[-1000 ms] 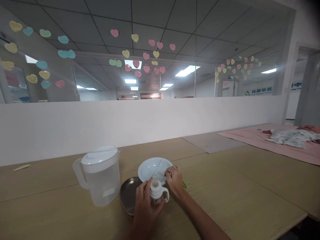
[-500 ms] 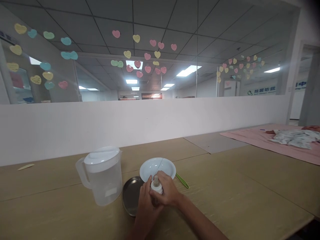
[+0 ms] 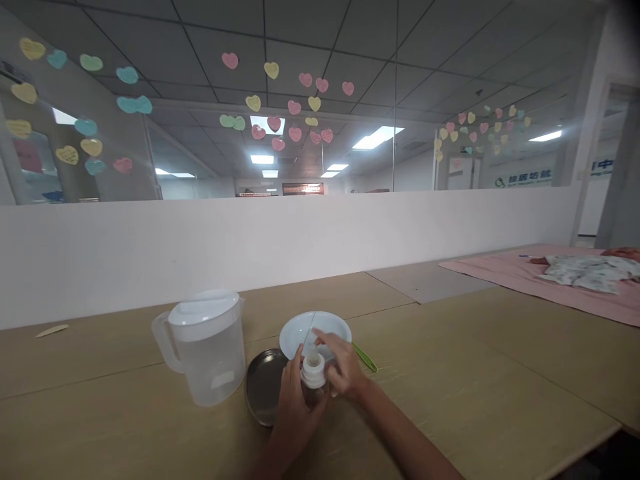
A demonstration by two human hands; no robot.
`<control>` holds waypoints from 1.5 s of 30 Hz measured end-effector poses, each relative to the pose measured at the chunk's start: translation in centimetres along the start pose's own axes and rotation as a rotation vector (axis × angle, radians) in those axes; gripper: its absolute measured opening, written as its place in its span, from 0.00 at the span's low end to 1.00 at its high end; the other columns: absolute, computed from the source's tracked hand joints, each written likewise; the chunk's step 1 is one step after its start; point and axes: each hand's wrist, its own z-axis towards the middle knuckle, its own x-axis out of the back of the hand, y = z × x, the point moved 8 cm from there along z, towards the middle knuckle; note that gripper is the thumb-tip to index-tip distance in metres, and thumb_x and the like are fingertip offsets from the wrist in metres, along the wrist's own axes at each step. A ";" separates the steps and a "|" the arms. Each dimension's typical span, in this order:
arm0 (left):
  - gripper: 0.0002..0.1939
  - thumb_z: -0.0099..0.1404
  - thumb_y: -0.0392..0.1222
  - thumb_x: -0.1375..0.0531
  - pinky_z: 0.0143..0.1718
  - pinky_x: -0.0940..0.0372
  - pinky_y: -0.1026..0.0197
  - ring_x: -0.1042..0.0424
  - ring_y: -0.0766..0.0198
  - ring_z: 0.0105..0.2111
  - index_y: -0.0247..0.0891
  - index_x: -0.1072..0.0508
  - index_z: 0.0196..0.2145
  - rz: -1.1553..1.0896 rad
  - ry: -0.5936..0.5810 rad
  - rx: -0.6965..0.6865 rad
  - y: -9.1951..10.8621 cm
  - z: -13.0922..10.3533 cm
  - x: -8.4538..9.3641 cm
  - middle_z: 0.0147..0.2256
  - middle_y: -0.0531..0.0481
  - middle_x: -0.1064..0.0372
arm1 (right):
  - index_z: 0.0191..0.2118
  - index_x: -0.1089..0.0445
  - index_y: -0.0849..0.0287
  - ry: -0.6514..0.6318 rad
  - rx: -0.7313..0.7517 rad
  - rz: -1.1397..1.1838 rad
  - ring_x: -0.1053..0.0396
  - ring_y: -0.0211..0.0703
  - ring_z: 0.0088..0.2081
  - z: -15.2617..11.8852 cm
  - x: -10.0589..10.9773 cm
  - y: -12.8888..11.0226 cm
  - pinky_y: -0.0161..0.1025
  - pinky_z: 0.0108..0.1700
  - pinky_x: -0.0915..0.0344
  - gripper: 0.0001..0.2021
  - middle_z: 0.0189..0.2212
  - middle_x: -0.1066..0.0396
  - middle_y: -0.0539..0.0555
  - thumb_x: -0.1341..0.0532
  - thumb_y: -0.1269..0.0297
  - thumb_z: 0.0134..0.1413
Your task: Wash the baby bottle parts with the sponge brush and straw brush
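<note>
Left hand [image 3: 295,405] upright, fingers curled in grip. Right hand [image 3: 346,368] just beside it, loosely bent, one finger extended leftward. Right forearm [image 3: 407,430] slanted from lower right, wrist nearly straight.

I have a white wall [image 3: 300,240] ahead of me, running behind a tan table [image 3: 475,380] with thin seams. Above the wall sits a wide window [image 3: 200,140], dotted with heart notes [image 3: 230,61] in pink, yellow, green and blue. In it I see a grid ceiling [image 3: 310,27] and bright lights [image 3: 377,137], through the glass or perhaps reflected; I can't be sure. A doorway [image 3: 603,193] opens at far right.
</note>
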 end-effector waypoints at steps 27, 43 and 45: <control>0.36 0.56 0.43 0.43 0.45 0.40 0.49 0.39 0.52 0.48 0.36 0.55 0.59 0.057 0.036 -0.035 0.5 0.0 0.2 0.50 0.37 0.42 | 0.57 0.52 0.66 0.140 0.096 -0.245 0.40 0.55 0.50 0.0 2.5 0.2 0.52 0.50 0.42 0.37 0.49 0.39 0.65 0.42 0.51 0.45; 0.32 0.59 0.41 0.46 0.44 0.39 0.49 0.38 0.52 0.47 0.34 0.54 0.58 0.048 0.055 -0.082 0.5 -0.1 0.2 0.48 0.36 0.41 | 0.40 0.34 0.61 0.064 0.145 -0.272 0.35 0.45 0.27 0.3 -0.2 -3.0 0.41 0.31 0.40 0.21 0.25 0.31 0.57 0.45 0.49 0.48; 0.32 0.59 0.41 0.46 0.44 0.39 0.49 0.39 0.52 0.48 0.35 0.54 0.58 0.062 0.058 -0.077 0.5 0.0 0.2 0.48 0.37 0.41 | 0.42 0.35 0.61 0.133 0.116 -0.248 0.33 0.46 0.30 0.4 0.4 -3.1 0.42 0.33 0.37 0.19 0.28 0.30 0.57 0.43 0.53 0.48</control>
